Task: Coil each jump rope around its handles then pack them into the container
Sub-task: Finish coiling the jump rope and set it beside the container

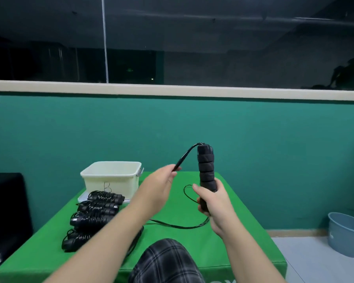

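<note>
My right hand (212, 203) grips the lower end of a pair of black foam jump-rope handles (206, 168), held upright above the green table (239, 231). From the handles' top a black rope (185, 155) arcs left into my left hand (161, 181), which pinches it. The loose remainder of the rope (176, 226) lies in a loop on the table below my hands. Several coiled black jump ropes (94, 215) lie in a row at the table's left. Behind them stands a cream plastic container (110, 180); its inside is not visible.
A black chair back (6, 213) stands at the left of the table. A blue-grey bucket (347, 233) sits on the floor at the right. A teal wall rises behind the table. My knee in plaid cloth (166, 262) is at the near edge.
</note>
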`<state>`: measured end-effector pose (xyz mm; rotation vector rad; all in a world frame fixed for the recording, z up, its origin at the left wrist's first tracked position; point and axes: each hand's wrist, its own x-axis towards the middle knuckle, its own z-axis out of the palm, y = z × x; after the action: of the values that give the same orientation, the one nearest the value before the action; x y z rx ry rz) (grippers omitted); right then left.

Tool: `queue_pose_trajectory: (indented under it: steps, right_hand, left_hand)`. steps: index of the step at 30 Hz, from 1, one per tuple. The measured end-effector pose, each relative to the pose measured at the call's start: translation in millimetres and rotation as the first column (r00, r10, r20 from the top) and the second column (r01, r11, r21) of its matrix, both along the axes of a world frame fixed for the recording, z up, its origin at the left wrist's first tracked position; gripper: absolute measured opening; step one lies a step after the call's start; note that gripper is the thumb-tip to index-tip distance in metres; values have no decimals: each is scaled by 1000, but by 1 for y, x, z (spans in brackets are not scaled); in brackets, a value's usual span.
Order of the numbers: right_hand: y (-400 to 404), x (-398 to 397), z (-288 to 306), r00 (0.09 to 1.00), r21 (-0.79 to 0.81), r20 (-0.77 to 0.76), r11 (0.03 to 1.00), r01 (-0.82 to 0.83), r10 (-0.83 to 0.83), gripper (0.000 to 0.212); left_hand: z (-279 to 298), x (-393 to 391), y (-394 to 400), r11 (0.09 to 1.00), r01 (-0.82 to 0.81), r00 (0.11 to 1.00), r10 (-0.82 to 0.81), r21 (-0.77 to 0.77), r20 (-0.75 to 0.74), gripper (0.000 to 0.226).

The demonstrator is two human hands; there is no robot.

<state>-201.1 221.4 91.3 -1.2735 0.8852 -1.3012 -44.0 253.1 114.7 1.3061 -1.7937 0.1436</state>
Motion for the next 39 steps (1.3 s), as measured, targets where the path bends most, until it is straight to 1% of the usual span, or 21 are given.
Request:
queue_pose_trajectory:
  steps: [2, 3, 4, 5, 8, 10, 12, 14, 16, 17, 19, 21, 24, 26, 30, 31, 33, 35, 36, 37, 39]
  right_hand:
    - [4, 5, 1, 982, 103, 175, 990, -93, 74, 20]
    - [4, 6, 2, 959, 141, 269, 982, -129, 88, 17]
    - [3, 6, 4, 940, 161, 331, 976, -146, 86, 16]
    - [2, 6, 6, 937, 165, 339, 976, -141, 78, 17]
    - [-2, 7, 5, 964, 155, 262, 984, -90, 47, 19]
    - [-4, 10, 2, 969, 153, 245, 987, -49, 10, 16]
    - [-6, 12, -1, 979, 118, 190, 992, 46, -68, 16]
    - [-8, 10, -4, 981, 49, 130, 989, 142, -147, 20]
    - [-10, 6, -4, 975, -23, 73, 977, 211, -209, 19]
    - [-11, 3, -4, 971, -58, 51, 970, 236, -233, 16]
    - [-13, -7, 0, 963, -139, 7, 953, 268, -269, 12]
    - [-14, -16, 2, 949, -268, -100, 926, 264, -300, 15]
    - [-13, -23, 1, 885, -443, -314, 878, 184, -344, 31]
    - [-15, -22, 1, 833, -499, -401, 853, 151, -382, 37]
    - [-17, -20, 4, 776, -545, -462, 828, 132, -428, 37]
    - [-18, -20, 3, 767, -550, -473, 826, 127, -433, 36]
    - [-17, -20, 3, 734, -582, -505, 807, 99, -455, 34]
    - [-17, -22, 3, 656, -646, -561, 762, 34, -505, 32]
    - [-17, -22, 4, 605, -679, -587, 734, -6, -538, 33]
    - [-18, -22, 5, 550, -714, -600, 698, -43, -580, 34]
    - [-21, -20, 5, 442, -796, -579, 592, -127, -685, 38]
  left_hand:
    - [-18, -12, -3, 1000, 21, 999, -21, 5, -26, 37]
    - [-28, -17, -3, 999, 26, 1000, -26, 43, -8, 42]
    - [-36, -22, -3, 995, 32, 999, -34, 91, 24, 48]
    - [-44, -26, -2, 990, 38, 997, -46, 132, 55, 52]
    - [-58, -32, -1, 987, 61, 989, -81, 150, 128, 55]
    - [-60, -34, -4, 988, -9, 973, -27, 155, 231, 54]
    - [-57, -34, -5, 983, -100, 924, 34, 154, 381, 53]
    - [-47, -28, -6, 981, -120, 849, 23, 150, 528, 54]
    - [-34, -15, -9, 978, -101, 797, -29, 181, 604, 54]
    - [-27, -6, -11, 974, -97, 791, -50, 205, 610, 53]
    - [-11, 16, -17, 961, -107, 829, -56, 256, 557, 47]
    - [5, 35, -24, 956, -127, 855, -31, 266, 518, 43]
    - [26, 52, -42, 960, -142, 855, -5, 243, 519, 41]
    - [36, 54, -54, 961, -140, 857, -2, 238, 515, 40]
    - [55, 46, -60, 976, -124, 892, 32, 176, 450, 32]
    - [60, 43, -59, 982, -139, 905, 71, 132, 419, 28]
    - [68, 36, -54, 966, -257, 906, 234, 17, 353, 29]
    - [73, 32, -47, 895, -444, 850, 436, -42, 296, 49]
    - [74, 30, -45, 859, -512, 823, 498, -23, 274, 58]
    - [75, 27, -44, 842, -540, 818, 521, 13, 242, 63]
    - [77, 19, -42, 872, -480, 875, 469, 93, 117, 63]
